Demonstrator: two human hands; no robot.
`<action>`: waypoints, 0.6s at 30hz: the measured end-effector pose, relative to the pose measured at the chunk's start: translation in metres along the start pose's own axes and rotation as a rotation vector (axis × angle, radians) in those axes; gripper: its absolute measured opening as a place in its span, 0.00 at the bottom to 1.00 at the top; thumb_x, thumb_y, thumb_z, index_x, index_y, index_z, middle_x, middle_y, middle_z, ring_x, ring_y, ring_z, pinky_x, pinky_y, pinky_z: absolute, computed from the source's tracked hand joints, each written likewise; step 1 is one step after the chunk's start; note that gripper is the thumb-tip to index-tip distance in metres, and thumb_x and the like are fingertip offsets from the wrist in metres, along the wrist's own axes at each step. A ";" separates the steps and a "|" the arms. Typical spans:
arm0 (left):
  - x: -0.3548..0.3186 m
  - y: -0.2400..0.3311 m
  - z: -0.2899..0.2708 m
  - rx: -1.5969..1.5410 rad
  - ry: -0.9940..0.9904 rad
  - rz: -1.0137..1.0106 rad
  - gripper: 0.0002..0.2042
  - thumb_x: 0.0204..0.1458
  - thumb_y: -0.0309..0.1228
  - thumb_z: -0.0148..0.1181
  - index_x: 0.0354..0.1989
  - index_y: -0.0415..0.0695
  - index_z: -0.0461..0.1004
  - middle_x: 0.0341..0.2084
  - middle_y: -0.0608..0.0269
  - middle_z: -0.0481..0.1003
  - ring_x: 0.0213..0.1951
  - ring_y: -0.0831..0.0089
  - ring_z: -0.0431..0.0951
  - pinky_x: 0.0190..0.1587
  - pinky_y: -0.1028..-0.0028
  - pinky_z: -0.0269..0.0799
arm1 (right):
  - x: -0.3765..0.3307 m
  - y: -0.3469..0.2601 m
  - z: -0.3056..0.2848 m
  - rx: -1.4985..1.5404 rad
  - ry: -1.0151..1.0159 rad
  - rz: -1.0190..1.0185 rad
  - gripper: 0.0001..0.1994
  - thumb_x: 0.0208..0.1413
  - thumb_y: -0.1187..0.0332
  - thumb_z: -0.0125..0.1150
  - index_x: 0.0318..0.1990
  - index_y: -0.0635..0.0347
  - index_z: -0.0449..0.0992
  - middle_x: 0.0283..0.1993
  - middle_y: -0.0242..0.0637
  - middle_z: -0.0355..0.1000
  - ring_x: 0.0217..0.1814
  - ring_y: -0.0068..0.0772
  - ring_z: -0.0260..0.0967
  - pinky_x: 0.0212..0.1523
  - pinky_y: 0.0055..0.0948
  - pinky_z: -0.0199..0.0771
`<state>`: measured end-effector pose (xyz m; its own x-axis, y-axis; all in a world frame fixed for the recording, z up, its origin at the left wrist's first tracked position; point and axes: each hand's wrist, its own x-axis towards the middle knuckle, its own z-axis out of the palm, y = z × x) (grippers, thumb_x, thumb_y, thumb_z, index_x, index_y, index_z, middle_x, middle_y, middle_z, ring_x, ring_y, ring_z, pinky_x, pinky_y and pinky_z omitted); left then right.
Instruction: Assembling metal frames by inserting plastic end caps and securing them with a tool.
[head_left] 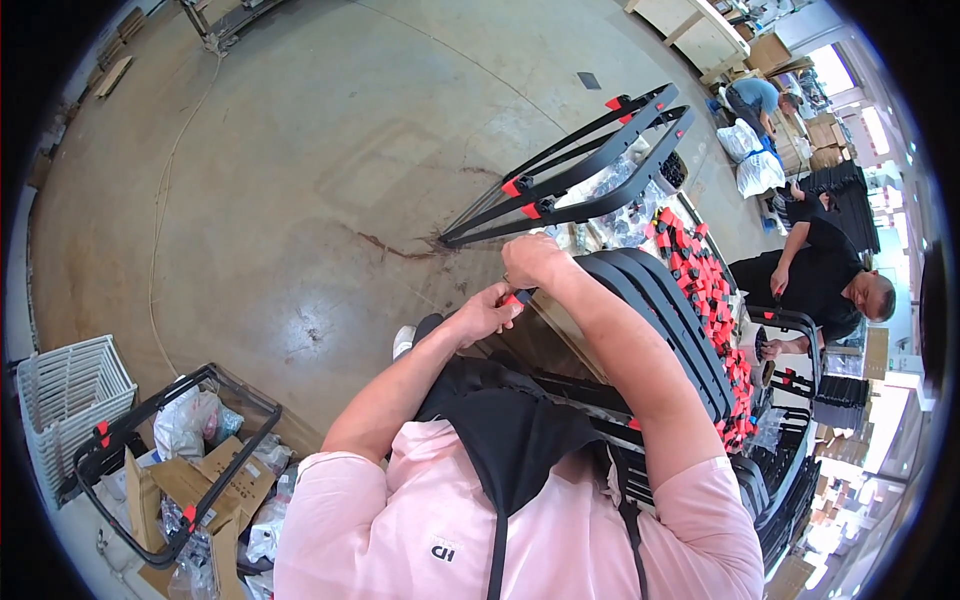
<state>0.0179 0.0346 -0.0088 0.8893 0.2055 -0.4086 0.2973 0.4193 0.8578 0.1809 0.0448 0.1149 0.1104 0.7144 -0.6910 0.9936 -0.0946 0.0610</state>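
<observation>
Both hands meet at the near corner of a black frame [585, 165] that sticks out over the bare concrete floor [300, 180]. The left hand [487, 310] has its fingers pressed together, pinching a small red clip [513, 298] at the frame's corner; the right hand [533, 260] is curled shut just above it, though what its fingers grip cannot be told from here. The held frame is made of two long bars side by side, and four red clips show on it: two near the middle and two at the far end. To the left and ahead the floor lies wide and open, marked only by a dark stain. On the right the room is tight: a stack of black frames [660, 320] runs under the right forearm, and beside it lies a pile of red and black clips [705, 280], too many to count. At lower left sit one white wire basket [65, 390] and one more black frame [175, 455] lying over cardboard and plastic bags. Two other people [830, 275] work at the far right edge.
</observation>
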 end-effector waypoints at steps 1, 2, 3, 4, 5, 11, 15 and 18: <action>0.000 0.001 0.001 0.004 0.008 -0.007 0.20 0.72 0.34 0.61 0.67 0.39 0.71 0.44 0.68 0.76 0.38 0.80 0.75 0.40 0.76 0.73 | -0.001 -0.001 0.000 -0.044 0.008 -0.013 0.19 0.53 0.59 0.73 0.47 0.63 0.89 0.52 0.52 0.86 0.59 0.50 0.85 0.62 0.46 0.81; 0.000 0.002 0.002 0.008 0.015 -0.014 0.20 0.72 0.34 0.61 0.67 0.39 0.71 0.43 0.68 0.76 0.39 0.81 0.75 0.40 0.76 0.73 | -0.001 -0.002 0.000 -0.088 0.016 -0.025 0.19 0.54 0.59 0.73 0.47 0.62 0.89 0.52 0.51 0.86 0.60 0.49 0.84 0.64 0.45 0.79; 0.000 0.002 0.004 0.010 0.015 -0.015 0.20 0.72 0.34 0.61 0.67 0.39 0.71 0.43 0.68 0.76 0.39 0.81 0.75 0.40 0.76 0.73 | 0.000 -0.003 0.001 -0.086 0.017 -0.025 0.19 0.54 0.59 0.73 0.47 0.62 0.89 0.52 0.51 0.86 0.60 0.49 0.84 0.64 0.45 0.79; 0.001 0.002 0.005 0.020 0.041 -0.021 0.19 0.70 0.35 0.63 0.64 0.39 0.72 0.42 0.67 0.77 0.39 0.79 0.76 0.41 0.74 0.74 | 0.003 -0.004 0.001 -0.092 -0.012 0.015 0.20 0.53 0.59 0.74 0.51 0.59 0.89 0.55 0.48 0.86 0.63 0.47 0.83 0.65 0.44 0.76; 0.001 0.002 0.007 0.030 0.067 -0.027 0.18 0.68 0.36 0.65 0.61 0.39 0.74 0.41 0.65 0.78 0.39 0.76 0.78 0.43 0.71 0.76 | 0.004 -0.004 0.002 -0.097 -0.040 0.054 0.22 0.53 0.59 0.76 0.54 0.56 0.89 0.59 0.45 0.85 0.65 0.46 0.82 0.67 0.43 0.73; 0.004 -0.011 0.013 0.432 0.203 0.229 0.25 0.64 0.34 0.70 0.66 0.38 0.71 0.45 0.58 0.80 0.46 0.63 0.80 0.55 0.63 0.76 | 0.007 -0.003 0.001 -0.083 -0.025 0.015 0.19 0.53 0.58 0.74 0.50 0.58 0.90 0.52 0.47 0.87 0.59 0.48 0.85 0.62 0.44 0.80; 0.006 -0.014 0.019 0.497 0.261 0.236 0.22 0.64 0.33 0.69 0.62 0.38 0.71 0.45 0.53 0.80 0.49 0.60 0.80 0.55 0.60 0.74 | 0.009 -0.003 0.003 -0.083 -0.009 0.041 0.19 0.53 0.58 0.74 0.49 0.58 0.90 0.52 0.47 0.87 0.58 0.48 0.85 0.61 0.44 0.81; 0.001 -0.008 0.024 0.542 0.294 0.161 0.19 0.65 0.33 0.68 0.58 0.38 0.71 0.43 0.50 0.79 0.47 0.58 0.80 0.54 0.61 0.74 | 0.004 -0.001 0.004 -0.031 -0.073 0.069 0.20 0.55 0.64 0.70 0.55 0.55 0.89 0.60 0.45 0.84 0.67 0.46 0.81 0.68 0.43 0.71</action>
<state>0.0251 0.0097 -0.0090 0.8278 0.4950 -0.2640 0.3702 -0.1285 0.9200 0.1805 0.0447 0.1089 0.1776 0.6541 -0.7352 0.9841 -0.1195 0.1314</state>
